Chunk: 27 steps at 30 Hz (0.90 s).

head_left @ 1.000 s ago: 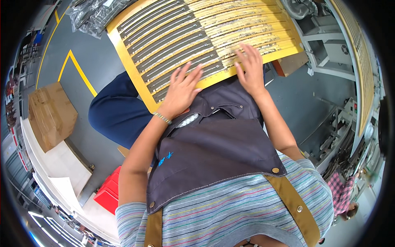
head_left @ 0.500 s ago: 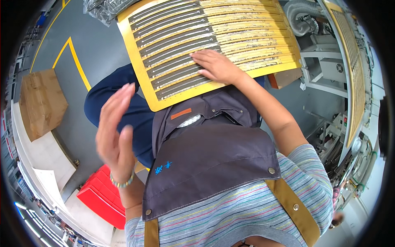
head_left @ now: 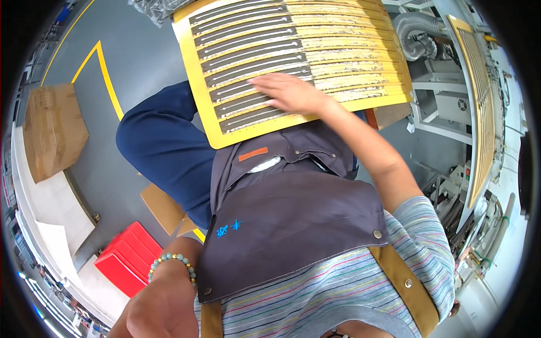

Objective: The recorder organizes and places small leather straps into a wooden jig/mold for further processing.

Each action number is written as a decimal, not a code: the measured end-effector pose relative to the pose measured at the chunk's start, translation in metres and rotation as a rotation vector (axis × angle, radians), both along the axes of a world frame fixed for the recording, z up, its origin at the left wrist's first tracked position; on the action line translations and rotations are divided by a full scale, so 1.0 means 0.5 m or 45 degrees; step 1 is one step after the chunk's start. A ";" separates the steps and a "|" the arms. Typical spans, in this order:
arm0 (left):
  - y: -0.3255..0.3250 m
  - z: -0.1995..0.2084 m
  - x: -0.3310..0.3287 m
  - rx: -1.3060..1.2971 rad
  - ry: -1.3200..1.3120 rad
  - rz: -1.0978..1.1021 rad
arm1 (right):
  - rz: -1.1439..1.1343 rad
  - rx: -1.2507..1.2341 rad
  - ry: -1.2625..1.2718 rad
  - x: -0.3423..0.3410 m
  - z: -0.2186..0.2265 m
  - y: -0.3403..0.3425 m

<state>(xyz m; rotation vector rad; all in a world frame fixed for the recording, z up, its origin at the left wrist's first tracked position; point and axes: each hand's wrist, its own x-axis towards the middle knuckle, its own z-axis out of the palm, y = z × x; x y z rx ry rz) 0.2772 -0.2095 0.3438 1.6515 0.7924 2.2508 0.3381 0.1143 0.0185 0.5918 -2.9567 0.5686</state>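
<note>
My right hand (head_left: 293, 94) lies palm down near the close edge of a yellow slotted panel (head_left: 201, 107), its fingers stretched out and slightly blurred. Dark strips (head_left: 248, 59), each with a thin pale line along it, fill the slots on the panel's left half. The right half shows yellow slats with worn whitish patches. My left hand (head_left: 183, 246) reaches down beside my apron, beyond a beaded bracelet. Its fingers are hidden, so what they touch cannot be seen. An open cardboard box (head_left: 160, 205) is just beyond it.
A red plastic bin (head_left: 129, 256) stands at the lower left, with a taped carton (head_left: 55, 129) farther up. Grey plastic wrapping (head_left: 158, 8) touches the panel's far left corner. On the right are a silver flexible duct (head_left: 414, 36) and another slatted panel (head_left: 476, 107).
My left hand has dropped from beside the panel to low at my left side, near the box. My right hand has slid slightly left along the strips. My view has shifted a little.
</note>
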 end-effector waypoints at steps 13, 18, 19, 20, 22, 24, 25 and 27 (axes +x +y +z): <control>0.050 -0.429 -0.115 -1.273 -0.957 0.813 | -0.089 -0.074 -0.219 0.103 0.044 -0.019; 0.040 -0.598 -0.069 -1.425 -1.092 0.864 | -0.046 -0.244 -0.079 0.006 0.003 -0.170; 0.038 -0.639 -0.064 -1.484 -1.014 0.911 | -0.034 -0.278 -0.068 -0.015 0.001 -0.198; 0.039 -0.663 -0.062 -1.562 -0.933 0.963 | -0.021 -0.330 -0.062 -0.021 -0.002 -0.208; 0.051 -0.681 -0.059 -1.582 -0.978 0.961 | 0.017 -0.298 -0.032 -0.021 -0.002 -0.203; 0.061 -0.709 -0.060 -1.514 -1.084 0.928 | 0.030 -0.251 -0.007 -0.013 0.000 -0.185; 0.072 -0.707 -0.060 -1.526 -1.059 0.980 | 0.021 -0.218 -0.001 0.014 0.009 -0.151; 0.077 -0.720 -0.082 -1.505 -1.035 0.867 | -0.003 -0.147 -0.038 0.075 0.039 -0.080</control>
